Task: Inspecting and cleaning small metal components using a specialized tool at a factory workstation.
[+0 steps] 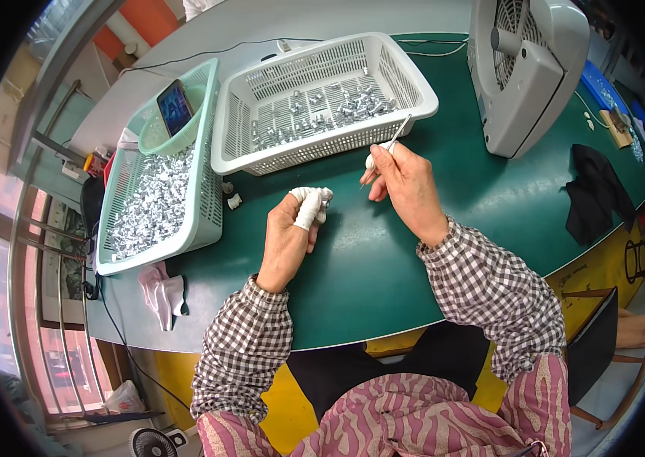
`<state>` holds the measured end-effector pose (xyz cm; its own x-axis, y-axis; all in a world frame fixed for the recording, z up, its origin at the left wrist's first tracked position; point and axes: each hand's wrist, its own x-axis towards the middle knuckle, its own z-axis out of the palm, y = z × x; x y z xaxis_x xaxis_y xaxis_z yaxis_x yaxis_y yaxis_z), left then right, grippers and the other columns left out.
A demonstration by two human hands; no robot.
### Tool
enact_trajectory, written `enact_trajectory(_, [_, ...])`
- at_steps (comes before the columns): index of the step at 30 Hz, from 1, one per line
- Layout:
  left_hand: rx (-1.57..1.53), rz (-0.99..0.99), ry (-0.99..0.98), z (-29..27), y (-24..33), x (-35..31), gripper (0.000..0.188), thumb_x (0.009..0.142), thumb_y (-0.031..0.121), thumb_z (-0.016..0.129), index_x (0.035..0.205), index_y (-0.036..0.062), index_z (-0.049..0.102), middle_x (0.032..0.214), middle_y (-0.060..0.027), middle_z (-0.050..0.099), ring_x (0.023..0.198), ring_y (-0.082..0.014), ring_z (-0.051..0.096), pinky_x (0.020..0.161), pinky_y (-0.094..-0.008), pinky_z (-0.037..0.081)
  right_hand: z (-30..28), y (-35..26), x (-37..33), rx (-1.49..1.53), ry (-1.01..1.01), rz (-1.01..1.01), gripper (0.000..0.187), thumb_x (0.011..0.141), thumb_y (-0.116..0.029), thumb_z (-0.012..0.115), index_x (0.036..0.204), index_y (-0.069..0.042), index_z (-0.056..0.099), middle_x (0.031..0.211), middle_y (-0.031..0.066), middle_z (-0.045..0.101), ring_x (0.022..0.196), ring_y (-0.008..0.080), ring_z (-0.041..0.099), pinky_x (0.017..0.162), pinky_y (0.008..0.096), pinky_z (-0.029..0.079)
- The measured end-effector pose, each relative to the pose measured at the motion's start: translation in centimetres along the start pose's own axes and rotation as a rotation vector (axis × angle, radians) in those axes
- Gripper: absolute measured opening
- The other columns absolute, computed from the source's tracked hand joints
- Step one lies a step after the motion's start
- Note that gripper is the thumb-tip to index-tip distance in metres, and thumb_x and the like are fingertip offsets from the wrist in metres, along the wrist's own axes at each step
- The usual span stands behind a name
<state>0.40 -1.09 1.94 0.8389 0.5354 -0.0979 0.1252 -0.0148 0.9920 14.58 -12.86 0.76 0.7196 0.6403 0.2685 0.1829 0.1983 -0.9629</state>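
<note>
While two forearms in black-and-white checked sleeves [482, 286] are slanting inward from the lower edge of the frame, both hands are hovering over the green tabletop [368, 293], well apart. Near the middle of the frame, the left hand [284, 238] is bending at the knuckles, its white-wrapped fingers [309, 209] curling rightward and pinching a small silvery part [328, 195]; they are partly hiding the piece, so its exact shape is hard to tell. Right of centre and slightly higher, the right hand [412, 189] is leaning toward the upper left, thumb and fingers gripping a slim tool [398, 132], one thin end pointing to the upper right.

At upper centre, a white basket [322, 154] is holding scattered silvery pieces [353, 107]. At upper left, a pale green basket [207, 206] is holding a dense heap of similar pieces plus a green bowl [174, 145] with a phone [175, 107] leaning in it. A grey fan [524, 99] is standing at upper right.
</note>
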Motion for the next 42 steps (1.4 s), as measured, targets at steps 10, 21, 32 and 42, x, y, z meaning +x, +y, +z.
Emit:
enact_trajectory(10, [0.727,0.632,0.105,1.6,0.7,1.6,0.014,0.082,0.012,0.06,0.093,0.003,0.06,0.076,-0.0068,0.06,0.06,-0.0157,0.054,0.053,-0.0275,0.044,0.0,0.1,0.3,-0.18,0.11,-0.179,0.027,0.093,-0.018,0.047,0.077,0.003,0.053,0.065,0.0076,0.061,0.042,0.009,0.05,0.04,0.0227,0.038])
enact_trajectory(21, [1.051,0.749,0.043,2.6,0.6,3.2,0.013,0.078,0.015,0.062,0.085,0.0053,0.059,0.077,-0.0119,0.06,0.069,-0.0299,0.058,0.058,-0.0369,0.046,-0.5,0.0,0.6,-0.207,0.127,-0.225,0.026,0.093,-0.017,0.047,0.076,0.003,0.052,0.065,0.0077,0.061,0.043,0.0085,0.049,0.04,0.0225,0.038])
enact_trajectory(32, [1.115,0.596,-0.029,1.8,1.9,2.3,0.014,0.079,0.016,0.06,0.086,0.0038,0.057,0.072,-0.0127,0.058,0.07,-0.0312,0.058,0.057,-0.0393,0.045,-0.2,0.1,0.6,-0.248,0.042,-0.24,0.025,0.093,-0.015,0.046,0.077,0.003,0.053,0.066,0.0073,0.062,0.043,0.0087,0.049,0.04,0.0225,0.038])
enact_trajectory(42, [1.127,0.829,0.467,-3.9,4.0,6.0,0.019,0.078,0.014,0.061,0.093,0.003,0.06,0.075,-0.0123,0.059,0.077,-0.03,0.054,0.07,-0.038,0.043,-0.3,0.0,-0.1,-0.293,0.025,-0.221,0.026,0.092,-0.015,0.045,0.077,0.003,0.055,0.066,0.0082,0.062,0.044,0.0088,0.049,0.041,0.0224,0.038])
